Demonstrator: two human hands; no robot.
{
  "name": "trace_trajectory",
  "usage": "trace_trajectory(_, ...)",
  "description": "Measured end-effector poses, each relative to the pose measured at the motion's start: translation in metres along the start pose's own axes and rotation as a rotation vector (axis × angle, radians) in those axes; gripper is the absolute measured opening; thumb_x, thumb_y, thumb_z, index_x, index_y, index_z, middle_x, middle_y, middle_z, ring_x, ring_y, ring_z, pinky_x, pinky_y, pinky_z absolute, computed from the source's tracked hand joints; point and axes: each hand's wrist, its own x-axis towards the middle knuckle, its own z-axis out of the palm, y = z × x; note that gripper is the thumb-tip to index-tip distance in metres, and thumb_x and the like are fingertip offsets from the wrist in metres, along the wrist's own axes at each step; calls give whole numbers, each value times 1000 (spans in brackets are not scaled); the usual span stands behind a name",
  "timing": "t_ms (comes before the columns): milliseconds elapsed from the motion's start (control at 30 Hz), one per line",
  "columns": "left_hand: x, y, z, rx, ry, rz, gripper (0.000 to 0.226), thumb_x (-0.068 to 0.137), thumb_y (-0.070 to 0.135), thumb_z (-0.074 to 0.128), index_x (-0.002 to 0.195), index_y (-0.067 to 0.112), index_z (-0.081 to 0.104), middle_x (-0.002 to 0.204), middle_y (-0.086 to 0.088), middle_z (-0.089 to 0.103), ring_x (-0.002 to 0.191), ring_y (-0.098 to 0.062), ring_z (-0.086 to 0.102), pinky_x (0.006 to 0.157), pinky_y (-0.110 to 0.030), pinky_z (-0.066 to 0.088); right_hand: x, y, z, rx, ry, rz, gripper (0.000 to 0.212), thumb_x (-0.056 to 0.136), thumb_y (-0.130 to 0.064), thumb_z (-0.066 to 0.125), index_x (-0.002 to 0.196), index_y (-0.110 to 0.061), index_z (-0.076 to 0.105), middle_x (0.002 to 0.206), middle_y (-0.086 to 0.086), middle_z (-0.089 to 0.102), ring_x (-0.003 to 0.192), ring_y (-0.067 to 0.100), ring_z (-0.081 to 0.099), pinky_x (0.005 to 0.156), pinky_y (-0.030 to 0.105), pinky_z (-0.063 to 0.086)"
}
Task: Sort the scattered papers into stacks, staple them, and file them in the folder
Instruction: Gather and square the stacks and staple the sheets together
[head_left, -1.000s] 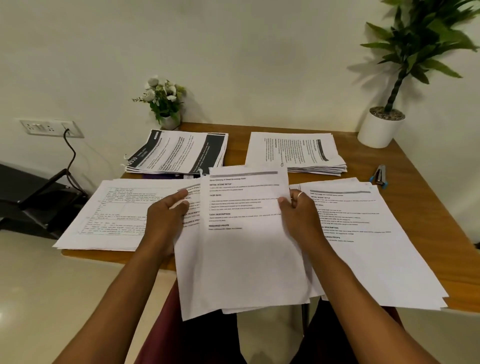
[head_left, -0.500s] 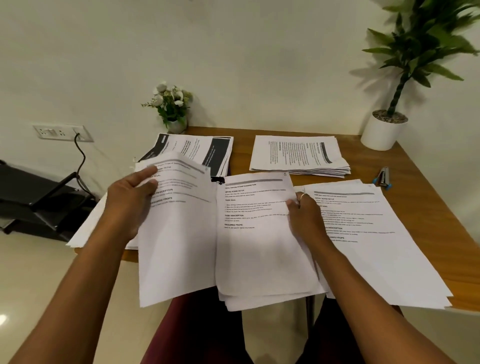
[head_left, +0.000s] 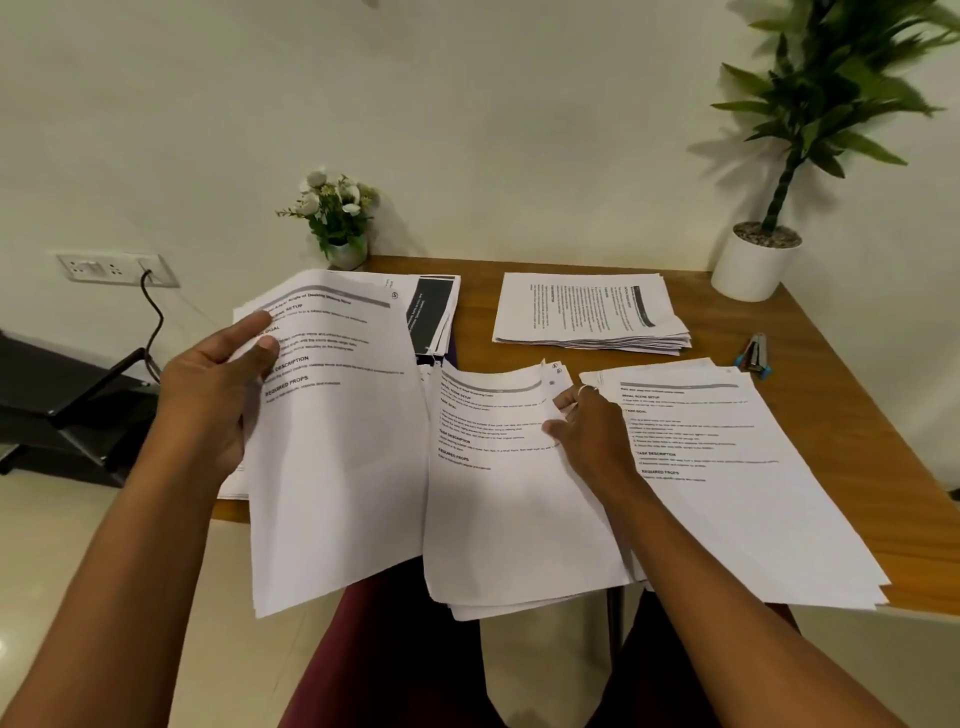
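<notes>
My left hand (head_left: 215, 395) grips one printed sheet (head_left: 337, 441) by its left edge and holds it up over the table's left side. My right hand (head_left: 592, 431) pinches the upper right part of a bundle of printed sheets (head_left: 514, 519) that hangs over the table's front edge above my lap. A spread stack of similar pages (head_left: 727, 467) lies to the right of that hand. Two sorted stacks lie farther back: one with dark bands (head_left: 434, 317), partly hidden by the lifted sheet, and a white one (head_left: 587, 312). A blue and grey stapler (head_left: 754, 355) lies by the right edge.
The wooden table (head_left: 478, 358) stands against a white wall. A small flower pot (head_left: 340, 228) sits at the back left and a tall plant in a white pot (head_left: 753, 265) at the back right. A wall socket with a cable (head_left: 117, 270) and dark furniture (head_left: 62, 400) are on the left.
My left hand has pulled the top sheet off the bundle and carried it left and upward. My right hand kept hold of the bundle, whose top corner now curls.
</notes>
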Motion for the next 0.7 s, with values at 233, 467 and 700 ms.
trace_trajectory(233, -1, 25, -10, -55, 25, 95, 31, 93, 12, 69, 121, 25, 72, 126, -2, 69, 94, -10, 75, 75, -23, 61, 0, 8, 7, 9, 23, -50, 47, 84, -13, 82, 122, -22, 56, 133, 7, 62, 120, 27, 62, 96, 36, 52)
trace_trajectory(467, -7, 46, -1, -166, -128, 164, 83, 72, 25, 85, 148, 21, 50, 134, 0, 67, 116, -20, 69, 89, -35, 60, -8, 9, 5, -203, 118, -178, 30, 86, -21, 80, 109, -25, 63, 120, -3, 54, 112, 20, 54, 78, 33, 48)
trace_trajectory(700, -22, -3, 56, -18, -127, -11, 61, 94, 13, 69, 149, 29, 49, 134, -1, 64, 106, -19, 71, 84, -37, 62, -42, -42, -37, 750, -125, 39, 27, 108, -36, 44, 97, -29, 67, 116, 19, 70, 101, 34, 68, 84, 33, 56)
